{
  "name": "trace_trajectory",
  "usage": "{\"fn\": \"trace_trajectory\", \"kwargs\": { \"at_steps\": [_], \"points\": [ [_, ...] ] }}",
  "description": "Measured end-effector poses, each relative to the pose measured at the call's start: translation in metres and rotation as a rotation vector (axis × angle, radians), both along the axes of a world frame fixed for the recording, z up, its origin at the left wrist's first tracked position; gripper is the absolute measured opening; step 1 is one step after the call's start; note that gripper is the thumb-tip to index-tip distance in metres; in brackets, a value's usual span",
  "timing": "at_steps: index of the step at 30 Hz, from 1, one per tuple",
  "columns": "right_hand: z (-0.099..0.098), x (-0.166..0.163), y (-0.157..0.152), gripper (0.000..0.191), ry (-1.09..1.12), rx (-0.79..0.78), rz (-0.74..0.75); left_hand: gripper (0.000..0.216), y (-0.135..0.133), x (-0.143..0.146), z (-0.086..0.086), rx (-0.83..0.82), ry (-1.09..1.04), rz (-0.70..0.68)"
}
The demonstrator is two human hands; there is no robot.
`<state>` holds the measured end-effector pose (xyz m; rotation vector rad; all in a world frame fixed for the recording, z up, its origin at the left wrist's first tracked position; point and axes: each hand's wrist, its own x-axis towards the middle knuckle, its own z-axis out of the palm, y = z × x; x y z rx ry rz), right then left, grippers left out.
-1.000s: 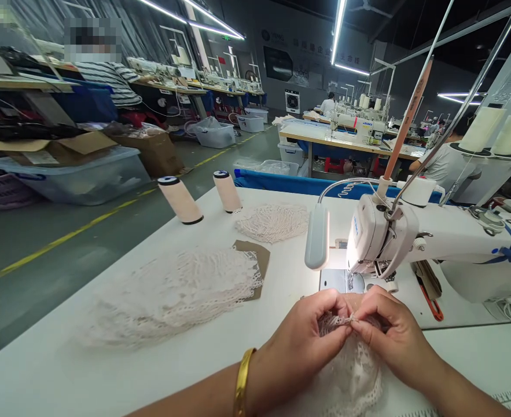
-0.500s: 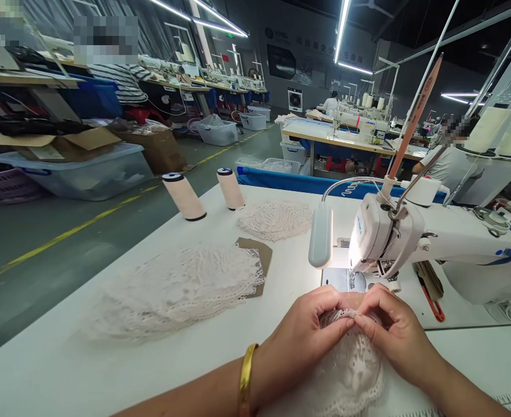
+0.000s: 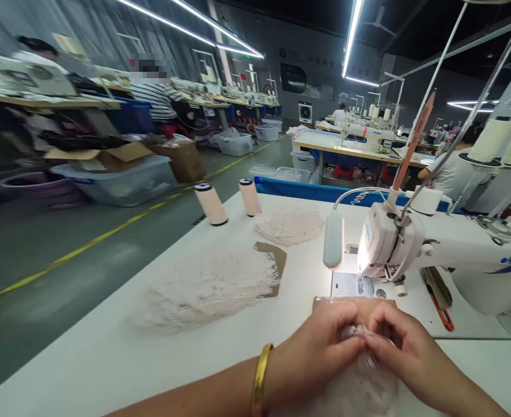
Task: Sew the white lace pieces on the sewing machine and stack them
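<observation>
My left hand (image 3: pixel 320 353), with a gold bangle at its wrist, and my right hand (image 3: pixel 411 350) pinch the edge of a whitish lace piece (image 3: pixel 363 385) between thumbs and fingers. Thumb tips meet at the pinched edge; the lace hangs below, blurred. A flat tan edge (image 3: pixel 321 300) shows just beyond my fingers; what it is I cannot tell. Directly ahead is a white sewing machine (image 3: pixel 374 246), its metal needle plate (image 3: pixel 344 285) lit by a small lamp (image 3: pixel 333 240). To the left lies a stack of lace pieces (image 3: pixel 207 286), partly over a brown card (image 3: pixel 279 263).
A smaller lace pile (image 3: pixel 290 227) and two peach thread cones (image 3: pixel 212 205) stand at the table's far left. An orange-handled tool (image 3: pixel 443 313) lies under the machine arm. Left, beyond the aisle, are a plastic bin (image 3: pixel 129 182), cartons and a person in stripes (image 3: pixel 153 98).
The view has swung left and tilted slightly, so the scene sits further right. Both hands have shifted slightly closer to me, still pinching the lace; the tan edge shows more.
</observation>
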<state>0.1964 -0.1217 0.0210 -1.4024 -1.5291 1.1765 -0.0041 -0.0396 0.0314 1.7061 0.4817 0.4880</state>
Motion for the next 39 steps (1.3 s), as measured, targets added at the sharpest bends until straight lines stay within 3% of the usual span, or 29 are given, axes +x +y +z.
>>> {"fn": "trace_trajectory", "kwargs": {
  "at_steps": [4,8,12,14,17,20,25,32,39],
  "points": [
    [-0.006,0.01,-0.013,0.055,0.248,-0.266,0.101,0.02,-0.011,-0.005,0.01,-0.036,0.208,-0.141],
    [-0.028,0.011,0.008,0.033,-0.167,0.024,-0.012,0.013,0.0,0.011,-0.001,0.354,0.209,-0.035],
    [-0.042,0.004,0.035,0.022,-0.55,0.342,-0.107,0.006,0.011,0.025,-0.019,0.783,0.469,0.204],
    [-0.045,0.004,0.043,0.02,-0.639,0.396,-0.129,0.007,0.016,0.024,-0.027,0.928,0.471,0.299],
    [-0.043,0.005,0.048,0.018,-0.669,0.404,-0.145,0.01,0.022,0.018,-0.04,1.11,0.275,0.251],
    [-0.039,0.006,0.048,0.017,-0.666,0.371,-0.155,0.02,0.025,0.012,-0.051,1.113,0.141,0.146],
    [-0.037,0.013,0.04,0.007,-0.683,0.409,-0.152,0.021,0.027,0.012,-0.053,1.07,0.177,0.145],
    [-0.038,0.015,0.03,0.025,-0.818,0.635,-0.037,0.021,0.031,0.013,-0.052,1.112,0.175,0.176],
    [-0.038,0.015,0.037,0.029,-0.856,0.674,-0.049,0.018,0.029,0.013,-0.045,1.119,0.265,0.187]
  ]
}}
